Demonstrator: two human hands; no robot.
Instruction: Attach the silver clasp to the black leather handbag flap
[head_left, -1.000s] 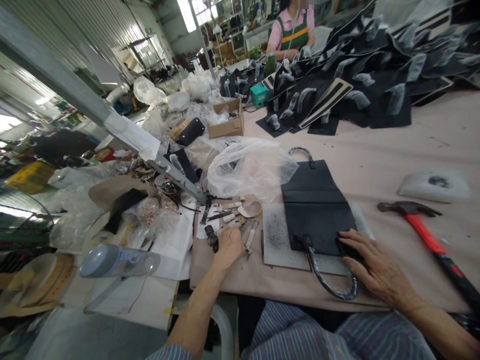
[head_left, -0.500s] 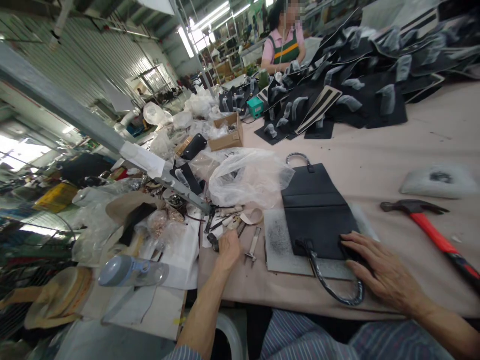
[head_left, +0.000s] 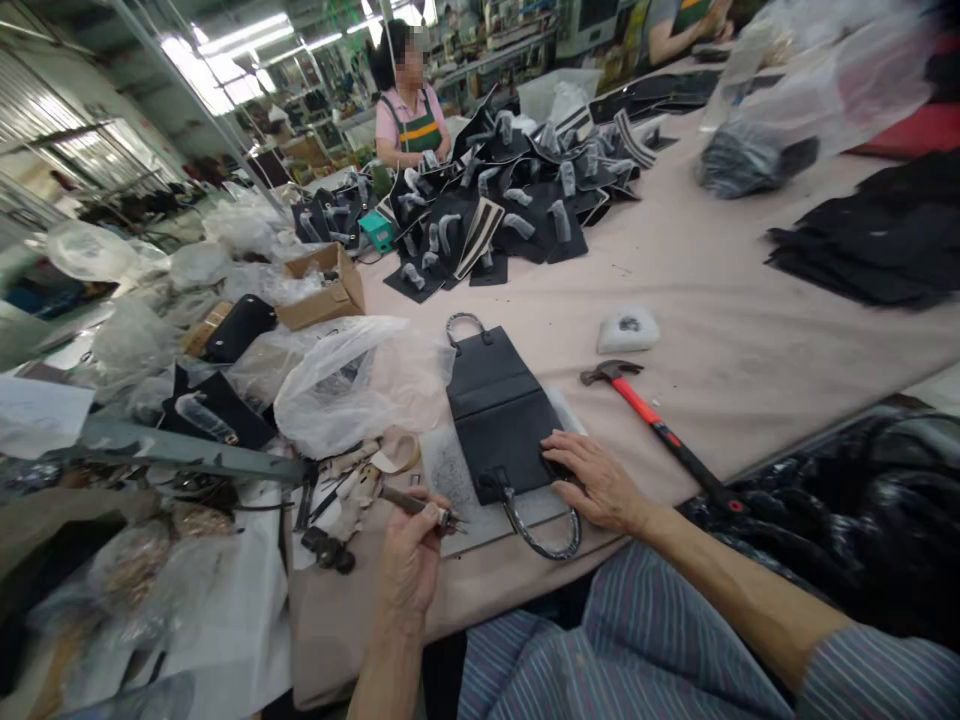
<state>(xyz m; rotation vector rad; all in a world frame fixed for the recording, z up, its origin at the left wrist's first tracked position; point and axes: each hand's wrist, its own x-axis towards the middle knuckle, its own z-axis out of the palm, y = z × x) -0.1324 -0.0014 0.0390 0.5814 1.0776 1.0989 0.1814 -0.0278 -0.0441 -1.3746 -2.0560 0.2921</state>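
Left hand point(head_left: 412, 548) was wrapped around slim tool point(head_left: 403, 500); black panel point(head_left: 496, 400) was positioned rightward, long axis near-to-far, near-right edge touched by loosely spread right hand point(head_left: 594, 480).

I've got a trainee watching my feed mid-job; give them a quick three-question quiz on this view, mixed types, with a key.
1. Which hand holds the metal-tipped tool?
2. The right hand touches: a) the cardboard box, b) the black bag panel, c) the clear plastic bag.
3. True or false: the claw hammer lies on the black bag panel.

Key: 1. Left hand. 2. b. 3. False; it lies on the table, to the panel's right.
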